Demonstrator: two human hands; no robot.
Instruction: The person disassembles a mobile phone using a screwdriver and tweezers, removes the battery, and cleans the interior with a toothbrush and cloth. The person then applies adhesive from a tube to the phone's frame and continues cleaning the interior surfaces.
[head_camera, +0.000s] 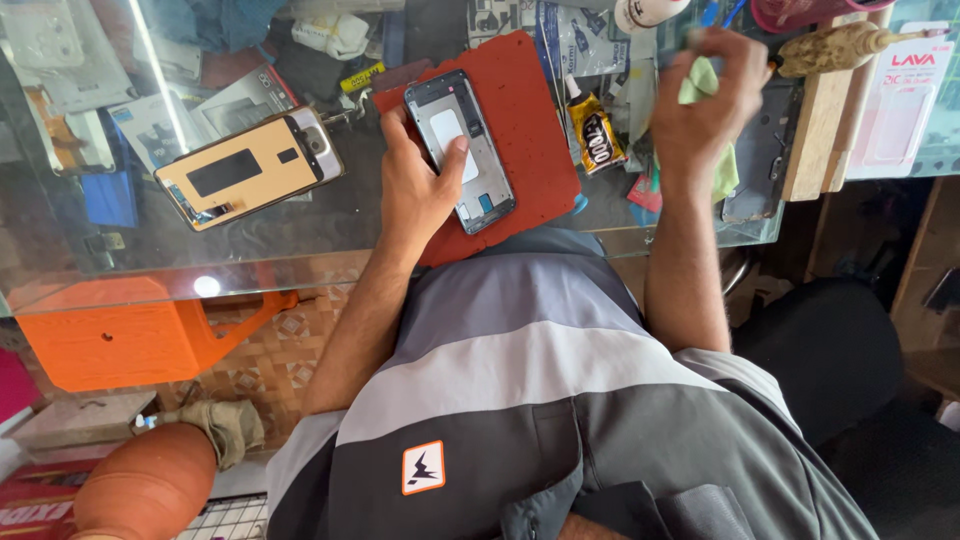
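Note:
A grey phone frame (470, 130) lies on a red work mat (525, 120) at the near edge of a glass counter (300, 235). My left hand (420, 185) rests on the frame, thumb pressing its pale middle plate. My right hand (705, 95) is raised to the right of the mat and closed around a light green cloth (705, 85), which hangs down past the wrist. A phone display panel with a copper-coloured back (245, 170) lies on the glass to the left of my left hand.
A black and yellow glue tube (598, 135) lies just right of the mat. A wooden block (815, 110) and a carved wooden handle (840, 45) sit at the right. Boxes and small parts crowd the shelf under the glass. An orange stool (130, 335) stands below.

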